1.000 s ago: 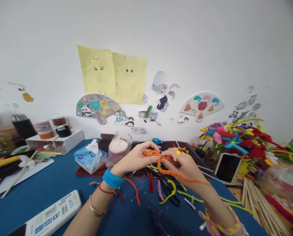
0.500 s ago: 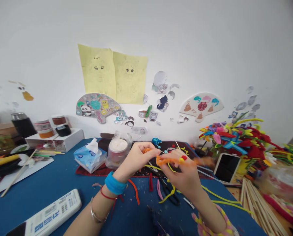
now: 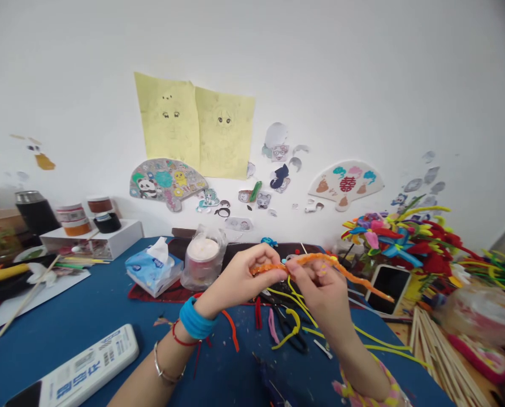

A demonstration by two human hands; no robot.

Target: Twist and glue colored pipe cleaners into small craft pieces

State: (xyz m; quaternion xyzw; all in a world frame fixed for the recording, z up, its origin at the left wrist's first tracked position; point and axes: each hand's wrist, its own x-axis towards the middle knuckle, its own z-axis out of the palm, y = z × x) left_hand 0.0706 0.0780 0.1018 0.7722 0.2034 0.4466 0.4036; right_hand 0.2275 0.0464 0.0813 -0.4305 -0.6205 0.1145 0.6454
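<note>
An orange pipe cleaner (image 3: 358, 278) runs between both hands above the middle of the table, its loose end trailing to the right in front of the phone. My left hand (image 3: 252, 274) is closed round a thicker, coiled orange portion, thumb and forefinger pinched together. Close beside it, my right hand (image 3: 322, 288) pinches the strand between thumb and fingers. Part of the orange piece is hidden inside the left fingers. Below the hands lie black-handled scissors (image 3: 295, 342), yellow pipe cleaners (image 3: 298, 323), a pink one (image 3: 273, 326) and an orange one (image 3: 231, 330).
A tissue pack (image 3: 153, 270) and a bagged jar (image 3: 202, 261) stand left of the hands. A white labelled box (image 3: 85, 367) lies front left. To the right are a phone (image 3: 388, 288), pipe-cleaner flowers (image 3: 399, 240) and wooden sticks (image 3: 439, 345). Dark pliers (image 3: 271, 384) lie at the front.
The loose orange strand has swung from in front of my right hand to above it, stretching out rightward. My right hand has turned and now pinches close to the left fingertips.
</note>
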